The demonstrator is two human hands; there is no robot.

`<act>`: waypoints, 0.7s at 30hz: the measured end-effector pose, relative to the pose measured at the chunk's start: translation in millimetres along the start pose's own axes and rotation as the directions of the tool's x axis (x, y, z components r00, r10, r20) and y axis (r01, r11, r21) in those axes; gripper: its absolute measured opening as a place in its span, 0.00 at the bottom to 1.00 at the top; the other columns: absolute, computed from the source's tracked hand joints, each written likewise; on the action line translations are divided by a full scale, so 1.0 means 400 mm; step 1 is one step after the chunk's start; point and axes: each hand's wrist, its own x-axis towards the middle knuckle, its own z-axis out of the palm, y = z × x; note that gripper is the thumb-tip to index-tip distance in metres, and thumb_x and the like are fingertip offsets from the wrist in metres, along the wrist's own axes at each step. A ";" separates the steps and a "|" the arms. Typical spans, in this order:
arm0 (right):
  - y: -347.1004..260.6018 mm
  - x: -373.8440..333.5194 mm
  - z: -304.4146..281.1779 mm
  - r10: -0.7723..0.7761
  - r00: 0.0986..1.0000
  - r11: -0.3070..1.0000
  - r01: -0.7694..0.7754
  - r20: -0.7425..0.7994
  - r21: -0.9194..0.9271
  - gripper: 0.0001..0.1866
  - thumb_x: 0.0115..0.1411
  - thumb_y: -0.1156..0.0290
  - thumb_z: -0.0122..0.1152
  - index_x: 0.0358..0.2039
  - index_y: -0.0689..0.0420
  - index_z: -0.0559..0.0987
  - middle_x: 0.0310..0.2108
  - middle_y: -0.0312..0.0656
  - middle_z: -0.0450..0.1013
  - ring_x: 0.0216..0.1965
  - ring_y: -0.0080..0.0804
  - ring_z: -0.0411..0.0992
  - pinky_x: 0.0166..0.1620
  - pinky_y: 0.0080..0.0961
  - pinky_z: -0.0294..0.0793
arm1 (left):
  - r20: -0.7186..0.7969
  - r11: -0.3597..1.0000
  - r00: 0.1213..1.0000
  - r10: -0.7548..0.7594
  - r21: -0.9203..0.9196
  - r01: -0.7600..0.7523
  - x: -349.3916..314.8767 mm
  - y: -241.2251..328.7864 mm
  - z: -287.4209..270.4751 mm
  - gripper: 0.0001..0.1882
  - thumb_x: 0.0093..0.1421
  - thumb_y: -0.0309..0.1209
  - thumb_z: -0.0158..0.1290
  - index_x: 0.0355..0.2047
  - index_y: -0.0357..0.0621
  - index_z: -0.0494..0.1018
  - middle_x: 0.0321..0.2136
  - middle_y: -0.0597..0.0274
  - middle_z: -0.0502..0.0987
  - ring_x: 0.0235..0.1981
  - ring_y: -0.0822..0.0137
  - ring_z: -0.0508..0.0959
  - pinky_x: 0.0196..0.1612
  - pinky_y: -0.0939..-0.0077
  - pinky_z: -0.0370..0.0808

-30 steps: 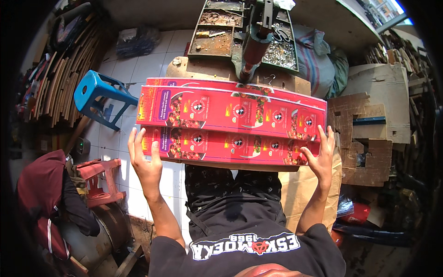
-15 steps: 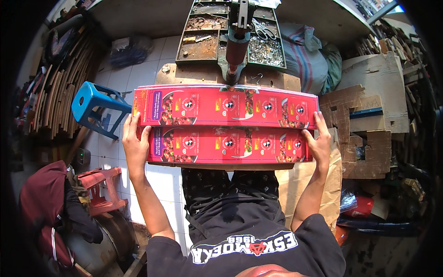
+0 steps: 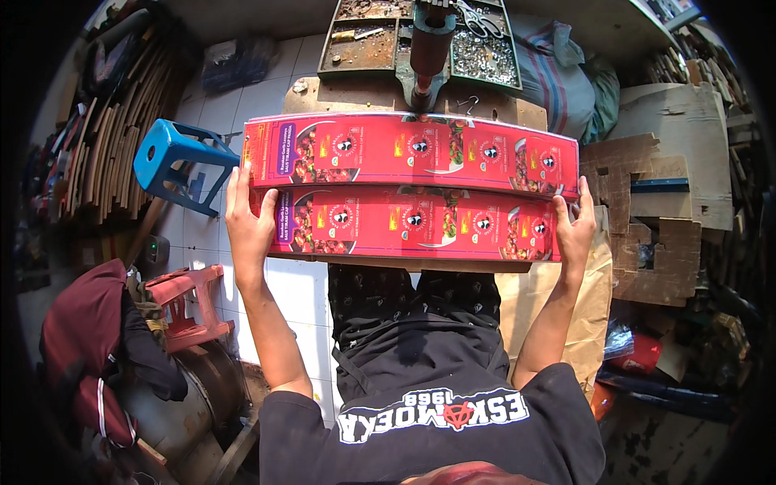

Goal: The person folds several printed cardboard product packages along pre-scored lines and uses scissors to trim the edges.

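A long red printed cardboard sheet [image 3: 436, 155] spans the space between my two hands, its far edge under the tip of a bench punch press [image 3: 431, 50]. My left hand [image 3: 253, 222] grips its left end, with the thumb at the near corner and fingers along the side. At the other end, my right hand [image 3: 575, 229] holds the right corner the same way. Nearer to me lies a second red printed sheet [image 3: 380, 222], partly overlapped by the first. Both rest on a wooden worktable [image 3: 315, 100], which shows mostly beyond them.
Behind the press sits a compartment tray [image 3: 364, 56] of small metal parts, with scissors [image 3: 478, 20] on it. A blue stool [image 3: 182, 158] and a red stool [image 3: 190, 303] stand at left. Cardboard pieces [image 3: 659, 202] lean at right beside a stuffed sack [image 3: 554, 81].
The view has shifted, so the table, sheets and press appear higher and slightly right. Both hands keep their hold on the upper sheet's ends, and the sheet lies nearly the same against the press.
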 end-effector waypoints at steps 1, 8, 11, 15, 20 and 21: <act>0.003 -0.013 -0.001 0.070 0.998 0.997 -0.069 -0.007 0.027 0.33 0.56 0.67 0.64 0.60 0.64 0.63 0.52 0.55 0.68 0.54 0.43 0.68 0.55 0.32 0.66 | -0.009 0.999 0.999 -0.041 0.024 0.041 -0.010 -0.001 -0.006 0.26 0.58 0.32 0.56 0.56 0.40 0.66 0.56 0.42 0.65 0.55 0.47 0.68 0.56 0.61 0.66; 0.012 -0.140 -0.021 0.256 0.963 0.958 -0.242 0.082 -0.153 0.33 0.60 0.68 0.60 0.60 0.70 0.60 0.52 0.53 0.69 0.50 0.29 0.69 0.53 0.24 0.67 | -0.075 0.934 0.933 -0.352 -0.092 0.345 -0.135 -0.061 -0.045 0.19 0.60 0.32 0.54 0.48 0.31 0.72 0.38 0.48 0.79 0.39 0.64 0.79 0.44 0.73 0.74; -0.022 -0.147 -0.023 0.359 0.932 0.933 -0.358 0.054 -0.037 0.32 0.60 0.68 0.60 0.60 0.70 0.61 0.54 0.55 0.67 0.53 0.33 0.68 0.56 0.27 0.64 | -0.068 0.937 0.935 -0.348 -0.034 0.347 -0.143 -0.051 -0.038 0.20 0.60 0.32 0.54 0.49 0.31 0.71 0.39 0.47 0.79 0.40 0.64 0.79 0.44 0.73 0.73; -0.124 -0.127 -0.026 -0.090 0.996 0.937 0.076 -0.028 -0.341 0.29 0.55 0.68 0.63 0.57 0.61 0.68 0.60 0.53 0.61 0.61 0.49 0.58 0.61 0.37 0.56 | -0.082 0.937 0.934 -0.349 -0.035 0.347 -0.139 -0.026 -0.036 0.22 0.59 0.34 0.55 0.48 0.30 0.71 0.40 0.42 0.78 0.41 0.54 0.79 0.46 0.67 0.73; -0.234 -0.084 0.077 -0.304 0.933 0.911 0.344 0.195 -0.229 0.30 0.52 0.67 0.65 0.57 0.53 0.69 0.62 0.50 0.56 0.62 0.50 0.55 0.63 0.46 0.52 | -0.097 0.895 0.890 -0.445 -0.083 0.438 -0.147 -0.002 -0.043 0.22 0.59 0.35 0.56 0.49 0.30 0.71 0.40 0.42 0.78 0.41 0.55 0.79 0.46 0.68 0.73; -0.264 -0.074 0.103 -0.353 0.905 0.898 0.399 0.237 -0.187 0.31 0.51 0.66 0.66 0.57 0.51 0.69 0.63 0.50 0.56 0.63 0.50 0.55 0.63 0.47 0.51 | -0.110 0.886 0.879 -0.463 -0.092 0.455 -0.150 0.000 -0.045 0.23 0.59 0.35 0.56 0.49 0.30 0.71 0.40 0.42 0.78 0.41 0.56 0.79 0.46 0.68 0.73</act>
